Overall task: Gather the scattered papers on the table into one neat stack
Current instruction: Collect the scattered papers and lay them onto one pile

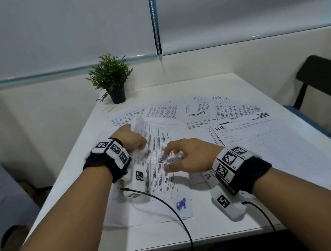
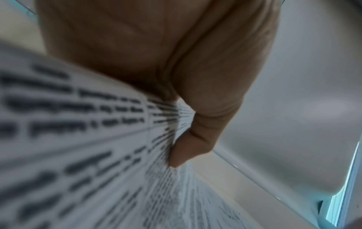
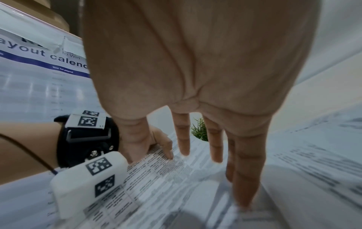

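Leftmost, the left hand (image 1: pixel 132 138) pinched a printed sheet (image 1: pixel 158 158), thumb (image 2: pixel 188 148) clamped on its raised edge. Beside it, the right hand (image 1: pixel 188 156) hovered over that sheet, fingers (image 3: pixel 243 178) spread, other papers (image 1: pixel 260 145) scattered across the table (image 1: pixel 216 228).

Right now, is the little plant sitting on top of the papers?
No, the potted plant stands on the bare table at its far left corner, behind the spread papers and not touching them.

papers (image 1: pixel 202 117) fan across the table (image 1: pixel 77 173) (several overlapping); a potted plant (image 1: pixel 111 79) stands behind them, a chair (image 1: pixel 321 84) to the right.
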